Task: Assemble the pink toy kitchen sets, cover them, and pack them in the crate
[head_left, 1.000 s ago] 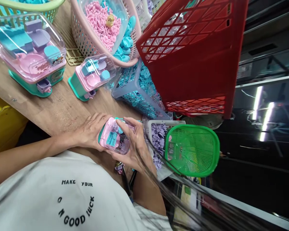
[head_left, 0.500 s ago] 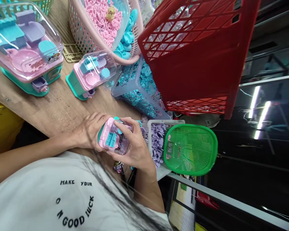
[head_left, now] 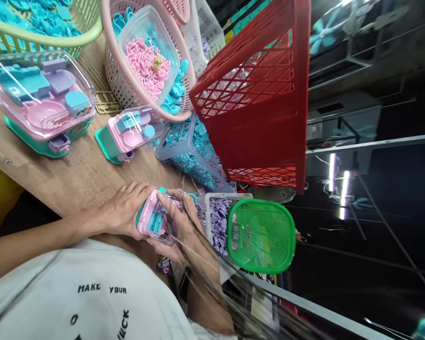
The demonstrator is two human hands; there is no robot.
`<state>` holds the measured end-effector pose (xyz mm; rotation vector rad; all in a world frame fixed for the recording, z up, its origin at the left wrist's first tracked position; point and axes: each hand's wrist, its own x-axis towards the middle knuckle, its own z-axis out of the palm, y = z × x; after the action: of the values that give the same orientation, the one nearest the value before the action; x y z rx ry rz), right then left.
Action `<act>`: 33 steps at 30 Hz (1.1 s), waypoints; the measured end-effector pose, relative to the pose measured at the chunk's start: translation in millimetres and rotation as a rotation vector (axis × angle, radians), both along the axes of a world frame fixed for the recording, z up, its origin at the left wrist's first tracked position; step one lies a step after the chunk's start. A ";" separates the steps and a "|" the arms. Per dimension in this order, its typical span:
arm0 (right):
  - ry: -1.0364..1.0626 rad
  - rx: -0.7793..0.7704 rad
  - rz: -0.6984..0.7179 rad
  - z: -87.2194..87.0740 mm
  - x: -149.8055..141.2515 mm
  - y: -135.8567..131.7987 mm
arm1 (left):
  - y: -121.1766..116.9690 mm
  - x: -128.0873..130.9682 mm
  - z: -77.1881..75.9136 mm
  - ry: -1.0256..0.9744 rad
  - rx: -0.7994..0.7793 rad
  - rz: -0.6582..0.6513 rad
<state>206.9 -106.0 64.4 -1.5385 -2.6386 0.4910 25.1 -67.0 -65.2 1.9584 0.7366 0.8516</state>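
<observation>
Both hands hold one small toy set [head_left: 156,219] at the near edge of the wooden table [head_left: 78,174]. It has a pink tray, a teal base and a clear cover. My left hand [head_left: 123,212] grips its teal end from the left. My right hand [head_left: 182,224] wraps the clear cover from the right, fingers curled over it. A few strands of hair cross my right wrist.
Two finished toy sets stand on the table, a large one [head_left: 42,101] and a small one [head_left: 129,132]. Behind are a pink basket [head_left: 127,80] of pink and teal parts, a yellow-green basket [head_left: 46,42], a red crate [head_left: 258,104], a grey basket [head_left: 184,151] of teal parts, a tray of lilac parts [head_left: 217,222] and a green basket [head_left: 262,236].
The view shifted, so everything sits slightly lower and to the left. Both hands keep their hold on the toy set; my right fingers have curled further over its cover.
</observation>
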 end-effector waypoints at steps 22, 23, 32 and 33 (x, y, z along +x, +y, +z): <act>0.000 -0.098 0.032 10.9 -5.7 13.0 | 1.1 5.4 -10.1 -0.111 0.002 -0.009; -0.004 -0.100 0.027 11.5 -6.4 13.2 | 1.0 5.4 -10.6 -0.113 0.007 -0.011; -0.021 -0.099 0.002 12.4 -8.1 11.3 | 3.7 3.4 -3.3 -0.137 0.035 -0.015; -0.048 -0.108 0.006 14.8 -10.5 13.0 | 3.3 3.2 -4.0 -0.133 0.034 -0.012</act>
<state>196.4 -93.0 79.1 -1.5911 -2.6947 0.6136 28.3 -63.7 -69.2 1.9131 0.6355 0.9822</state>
